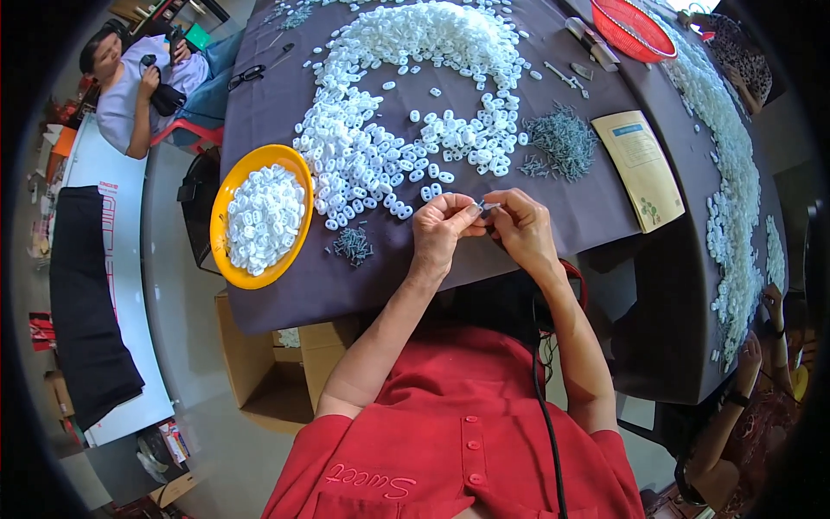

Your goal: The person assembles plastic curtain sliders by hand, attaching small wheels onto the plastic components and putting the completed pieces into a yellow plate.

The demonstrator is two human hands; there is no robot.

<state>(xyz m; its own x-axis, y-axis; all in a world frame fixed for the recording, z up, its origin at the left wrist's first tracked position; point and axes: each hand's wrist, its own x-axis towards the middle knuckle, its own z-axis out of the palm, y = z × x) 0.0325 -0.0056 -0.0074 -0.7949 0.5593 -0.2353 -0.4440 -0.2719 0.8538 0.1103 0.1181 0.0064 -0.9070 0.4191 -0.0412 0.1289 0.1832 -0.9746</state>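
Over the table's near edge, my left hand (439,232) and my right hand (524,230) meet, fingertips almost touching. Both are closed in a pinch around a tiny white-and-grey bit (486,207), mostly hidden by the fingers. Just beyond them spreads a large heap of white oval plastic pieces (354,160), each with two holes. A pile of small grey pegs (562,143) lies past my right hand, and a smaller pile of grey pegs (353,247) is left of my left hand. An orange bowl (304,227) full of white pieces stands at the left edge.
A tan booklet (640,173), a red basket (635,35) and a clear roll (592,43) lie to the right on the dark tablecloth (415,303). Glasses (248,76) rest at far left. An open cardboard box (277,381) stands below. Other people sit left and right.
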